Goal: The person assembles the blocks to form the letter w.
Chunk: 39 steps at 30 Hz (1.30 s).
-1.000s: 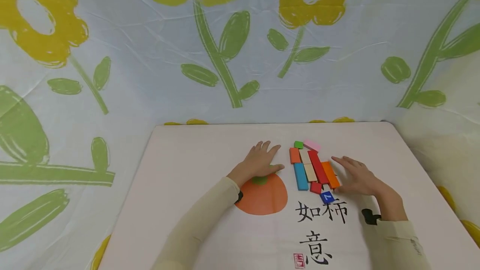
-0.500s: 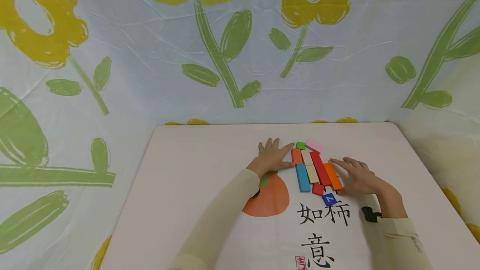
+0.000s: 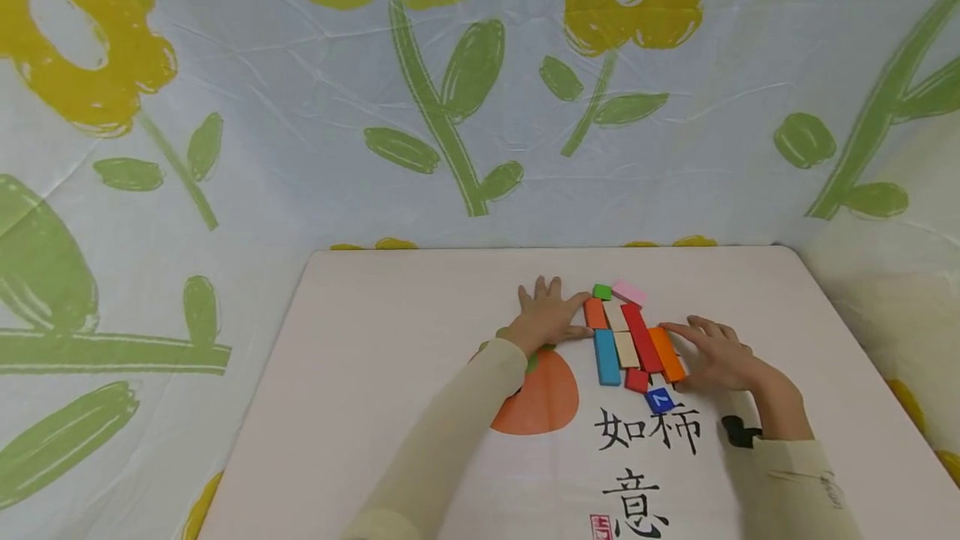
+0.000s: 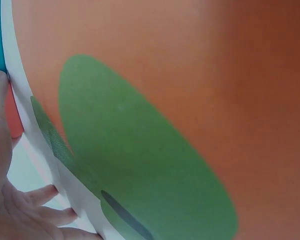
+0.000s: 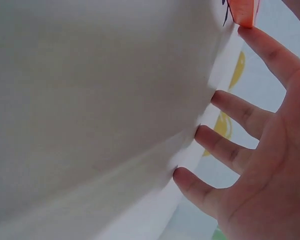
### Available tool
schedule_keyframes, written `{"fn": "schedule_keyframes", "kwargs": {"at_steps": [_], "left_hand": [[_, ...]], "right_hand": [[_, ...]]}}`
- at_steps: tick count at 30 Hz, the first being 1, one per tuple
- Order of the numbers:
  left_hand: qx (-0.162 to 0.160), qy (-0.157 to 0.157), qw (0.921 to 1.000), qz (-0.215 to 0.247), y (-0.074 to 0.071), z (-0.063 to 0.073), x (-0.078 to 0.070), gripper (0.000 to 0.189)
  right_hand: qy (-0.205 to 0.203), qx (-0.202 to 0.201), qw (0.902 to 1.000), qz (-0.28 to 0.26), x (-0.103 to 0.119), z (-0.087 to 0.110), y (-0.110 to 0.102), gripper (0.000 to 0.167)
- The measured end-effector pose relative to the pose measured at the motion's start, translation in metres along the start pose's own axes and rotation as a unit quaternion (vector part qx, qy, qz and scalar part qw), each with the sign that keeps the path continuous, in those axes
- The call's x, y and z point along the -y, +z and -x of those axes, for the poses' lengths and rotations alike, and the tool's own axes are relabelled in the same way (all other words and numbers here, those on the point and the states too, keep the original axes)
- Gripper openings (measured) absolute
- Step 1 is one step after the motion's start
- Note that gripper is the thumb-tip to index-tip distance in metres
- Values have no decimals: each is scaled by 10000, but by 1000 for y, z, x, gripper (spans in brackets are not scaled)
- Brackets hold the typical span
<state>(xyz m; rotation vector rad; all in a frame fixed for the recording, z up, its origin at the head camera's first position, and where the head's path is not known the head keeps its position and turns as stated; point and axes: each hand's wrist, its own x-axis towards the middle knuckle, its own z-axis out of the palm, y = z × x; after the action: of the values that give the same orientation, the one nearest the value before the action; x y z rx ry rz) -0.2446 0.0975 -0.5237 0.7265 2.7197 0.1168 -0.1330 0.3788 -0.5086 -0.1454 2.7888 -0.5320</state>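
Observation:
Several coloured blocks lie flat and close together on the table. My left hand (image 3: 546, 315), fingers spread, has its index fingertip at the coral block (image 3: 596, 313); its thumb tip rests where that block meets the light blue block (image 3: 607, 358). On the other side, my right hand (image 3: 720, 352) touches the end of the long orange block (image 3: 667, 354) with an extended index finger (image 5: 270, 50). Its thumb is mostly hidden. Between the hands lie cream blocks (image 3: 626, 350) and a long red block (image 3: 641, 338). A small red block (image 3: 637, 380) sits at their near end.
A green block (image 3: 602, 292) and a pink block (image 3: 628, 293) lie at the far end, a dark blue block (image 3: 660, 400) at the near end. The table (image 3: 390, 315) bears a printed persimmon (image 3: 543, 398) and black characters. Flowered cloth (image 3: 300, 107) hangs behind.
My left hand has moved right, from over the printed persimmon's leaf to the coral and light blue blocks. My right hand stays almost in place beside the orange block.

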Motion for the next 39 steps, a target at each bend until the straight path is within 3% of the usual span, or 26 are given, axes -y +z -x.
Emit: {"fn": "schedule_keyframes", "kwargs": {"at_steps": [12,19,27,39], "left_hand": [[-113,14,9999,-113,0,9,9,74],[-195,14,9998,26,-1,15,27,73],[-390,-61,9991,146,-4,34,70,73],[-718,-591,9942,536,-8,85,145,77]], "right_hand": [[-176,-134,9997,-96,5,-3,3,94],[-479,-181,9977,-449,6,-4,-4,95],[-1064,-342,9909,-748,17,0,-17,93],[-1700,-307,9815,-823,66,-18,-18,94]]}}
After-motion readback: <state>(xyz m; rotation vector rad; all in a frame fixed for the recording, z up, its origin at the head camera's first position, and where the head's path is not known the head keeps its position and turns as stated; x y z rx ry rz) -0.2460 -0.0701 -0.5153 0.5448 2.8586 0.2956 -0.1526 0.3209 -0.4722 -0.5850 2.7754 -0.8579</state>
